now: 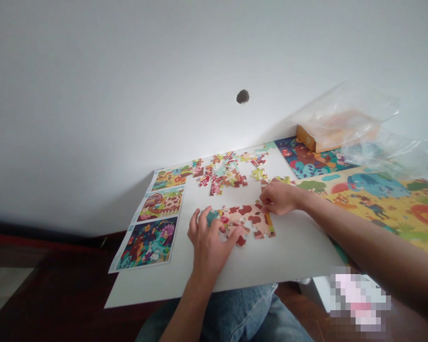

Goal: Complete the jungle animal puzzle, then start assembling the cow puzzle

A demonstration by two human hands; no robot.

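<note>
White board [271, 263]: smooth, matte, straight-edged. On it, near its front and between the two hands, the cow section [258, 221]: flat card, pale pink with red-brown patches, knobbed and notched along the lower edge. Loose pieces [231, 175] in a jumbled heap behind it, some overlapping. Left, a paper sheet [160, 204] with three printed pictures, its lower corner past the board's edge. Right, a yellow puzzle [395, 209], joined flat; behind it a dark puzzle [306, 164], with an orange box [306, 137] and clear, crinkled plastic [360, 104].

Left hand [209, 240]: palm down, fingers spread and bent over the section's left end, thumb reaching to a spotted piece; grip loose, nothing seen clasped. Right hand [280, 195]: forearm in from the right, fingers curled, tips at the section's upper right corner; cannot tell whether they pinch a piece.
</note>
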